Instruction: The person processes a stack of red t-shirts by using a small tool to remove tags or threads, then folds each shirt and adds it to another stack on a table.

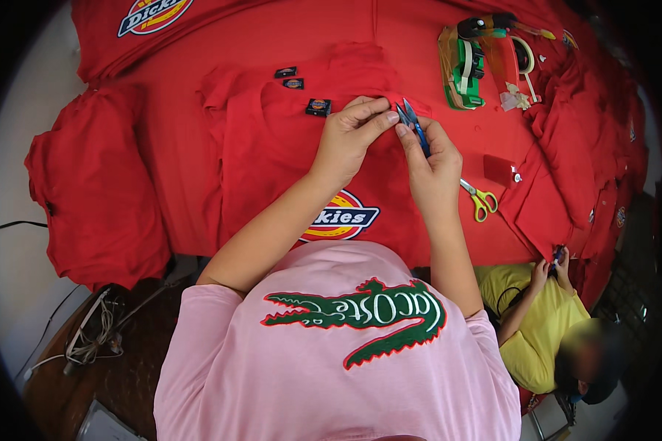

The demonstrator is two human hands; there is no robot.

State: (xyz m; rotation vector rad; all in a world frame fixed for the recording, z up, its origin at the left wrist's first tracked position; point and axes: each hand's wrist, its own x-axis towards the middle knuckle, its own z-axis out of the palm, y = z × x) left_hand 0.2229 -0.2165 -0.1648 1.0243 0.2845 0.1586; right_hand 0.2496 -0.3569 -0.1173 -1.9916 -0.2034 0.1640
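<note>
A red T-shirt (246,158) with a printed chest logo lies spread in front of me on the red-covered table. My left hand (351,136) pinches a bit of its red cloth between thumb and fingers, near the shoulder. Close beside it, my right hand (435,158) grips blue-handled thread snips (417,126), their pointed blades up against the left fingertips. Whether the blades touch the cloth I cannot tell. A dark neck label (318,107) shows at the shirt's collar, left of my left hand. Yellow-handled scissors (481,201) lie by my right wrist.
Folded red garments (95,184) hang over the table's left edge, with more red shirts (566,162) heaped at the right. A green tape dispenser (465,70) and a tape roll (524,56) sit at the far right. A co-worker in a yellow top (526,316) works at the lower right.
</note>
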